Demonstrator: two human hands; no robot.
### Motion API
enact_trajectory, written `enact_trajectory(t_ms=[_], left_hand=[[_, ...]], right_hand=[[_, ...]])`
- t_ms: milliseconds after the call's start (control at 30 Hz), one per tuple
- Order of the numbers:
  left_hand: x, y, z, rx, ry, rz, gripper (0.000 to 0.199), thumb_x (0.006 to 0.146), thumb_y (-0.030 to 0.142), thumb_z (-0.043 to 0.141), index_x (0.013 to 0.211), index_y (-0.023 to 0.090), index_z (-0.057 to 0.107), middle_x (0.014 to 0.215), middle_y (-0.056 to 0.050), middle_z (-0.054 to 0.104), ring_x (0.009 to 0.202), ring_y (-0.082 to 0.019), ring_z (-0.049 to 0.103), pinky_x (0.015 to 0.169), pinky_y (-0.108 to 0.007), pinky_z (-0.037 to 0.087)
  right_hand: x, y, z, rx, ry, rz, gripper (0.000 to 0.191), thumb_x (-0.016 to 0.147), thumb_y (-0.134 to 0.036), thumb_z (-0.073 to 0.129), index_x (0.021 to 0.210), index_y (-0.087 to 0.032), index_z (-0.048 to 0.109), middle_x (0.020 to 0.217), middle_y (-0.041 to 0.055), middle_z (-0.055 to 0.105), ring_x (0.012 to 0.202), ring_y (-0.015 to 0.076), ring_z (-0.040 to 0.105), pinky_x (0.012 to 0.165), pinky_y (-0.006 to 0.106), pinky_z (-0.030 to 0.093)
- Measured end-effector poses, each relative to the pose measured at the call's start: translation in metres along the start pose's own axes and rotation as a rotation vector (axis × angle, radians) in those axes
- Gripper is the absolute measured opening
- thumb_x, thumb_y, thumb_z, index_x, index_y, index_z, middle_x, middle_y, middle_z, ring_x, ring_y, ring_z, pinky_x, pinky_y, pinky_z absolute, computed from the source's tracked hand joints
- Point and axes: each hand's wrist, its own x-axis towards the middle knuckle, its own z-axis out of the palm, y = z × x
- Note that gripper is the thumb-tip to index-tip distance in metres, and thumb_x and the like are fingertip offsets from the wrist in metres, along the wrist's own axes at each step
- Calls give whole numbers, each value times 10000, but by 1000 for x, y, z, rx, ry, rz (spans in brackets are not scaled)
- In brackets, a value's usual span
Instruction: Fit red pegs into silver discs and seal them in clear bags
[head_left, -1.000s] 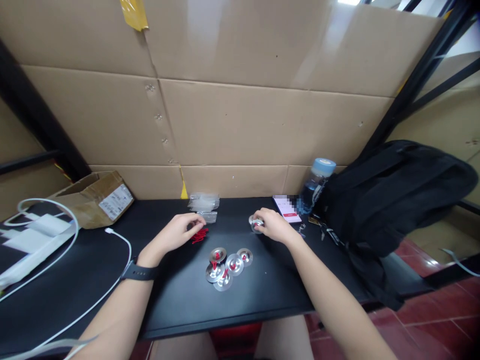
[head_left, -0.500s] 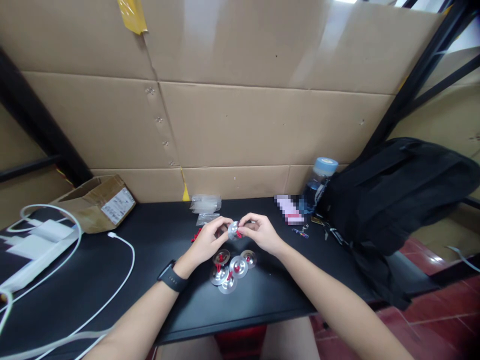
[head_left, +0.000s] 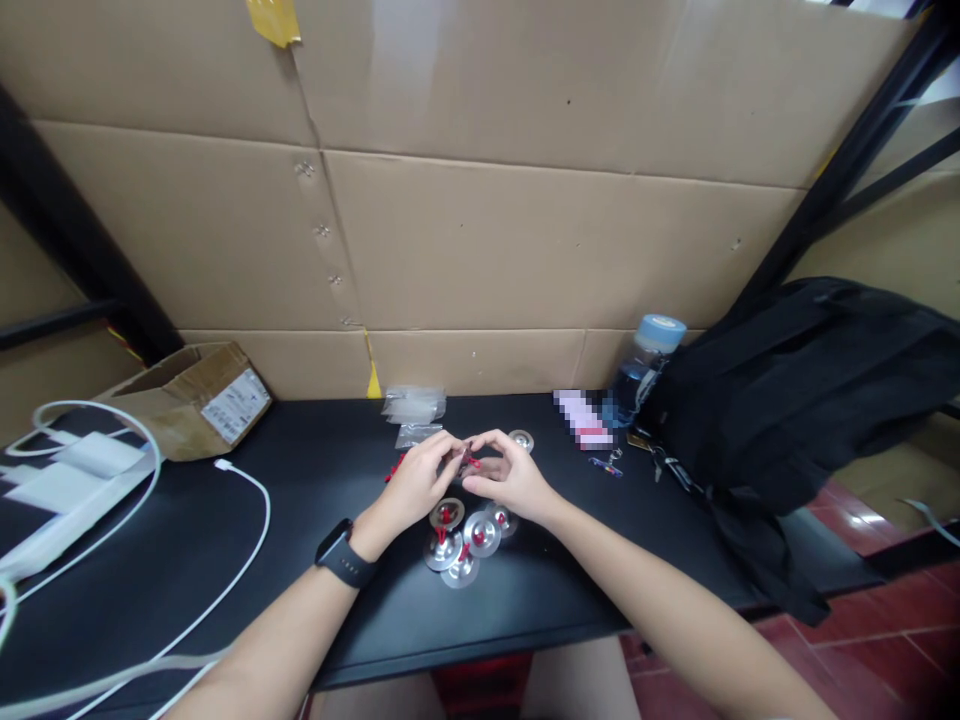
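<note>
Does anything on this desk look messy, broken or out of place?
Nothing looks broken or spilled. A white cable trails loosely across the black desk, and a torn-open cardboard box sits tilted at the back left.

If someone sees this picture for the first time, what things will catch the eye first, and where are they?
At the middle of the black table, the left hand and right hand meet over a small red piece, just above a cluster of shiny metal discs. A big black backpack fills the right side, with a blue-capped bottle beside it.
</note>
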Motion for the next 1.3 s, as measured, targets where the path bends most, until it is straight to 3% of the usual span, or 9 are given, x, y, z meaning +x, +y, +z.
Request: enact_trajectory(t_ms=[167,467,600,700,833,933,1100,1233,1300], left_hand=[[-1,-1,2,26,-40,2,160,1019,266,463,923,205,574,890,-46,598,834,-196,570,769,-322,453],[0,3,1,15,-68,32,156,1021,287,492,976,209,619,967,-65,649,898,-204,610,821,-321,477],[1,-4,-20,143,-38,-8,226,1027,315,455,1016,203,652,1015,-83,679,927,-216,630,866,-333,479],[-3,-21,-50,242,-95,-70,235,993,336,488,960,202,678,988,-69,702,903,-217,646,844,-319,474],[-13,-46,-80,351,-220,-232,157,858,300,576,833,212,704,826,-32,713,746,-205,645,691,-286,452],[-17,-56,-83,344,-308,-291,140,788,263,580,776,222,714,779,-21,722,712,-201,653,675,-279,449],[-17,-59,-76,327,-307,-292,149,768,266,581,751,230,725,755,-20,725,685,-198,651,683,-281,450],[-17,-57,-76,334,-307,-291,140,777,311,613,724,229,714,746,-21,714,670,-193,637,672,-278,442],[-17,-56,-77,339,-284,-279,169,790,355,632,712,223,702,745,-25,705,669,-191,627,668,-279,437]], right_hand=[[-1,1,3,-218,86,-63,455,759,-384,851,1088,-236,575,1185,49,626,902,155,693,880,343,586],[0,-4,-3,-215,41,-70,455,761,-374,846,1098,-235,574,1150,52,628,954,178,693,824,327,592],[2,-18,-15,-388,112,-195,392,840,-364,763,1167,-245,582,1178,74,639,974,189,665,757,299,563],[6,-29,-46,-678,214,-245,290,852,-311,736,1105,-233,618,1176,80,659,983,201,638,767,302,528],[9,-25,-96,-1025,96,-124,184,803,-190,745,970,-208,668,989,55,687,917,206,630,840,327,481],[11,-13,-116,-1066,13,-48,196,786,-198,769,968,-196,697,989,56,698,877,197,638,835,321,475],[12,-7,-116,-1033,-90,-27,237,845,-257,741,1078,-214,728,1094,73,729,978,214,660,924,348,484],[5,-21,-103,-1198,-93,9,384,807,-249,791,1186,-263,730,1396,121,607,1283,341,524,1058,524,403],[2,-30,-93,-1199,-171,-26,460,765,-250,836,1210,-295,730,1441,111,564,1334,364,468,1085,559,370]])
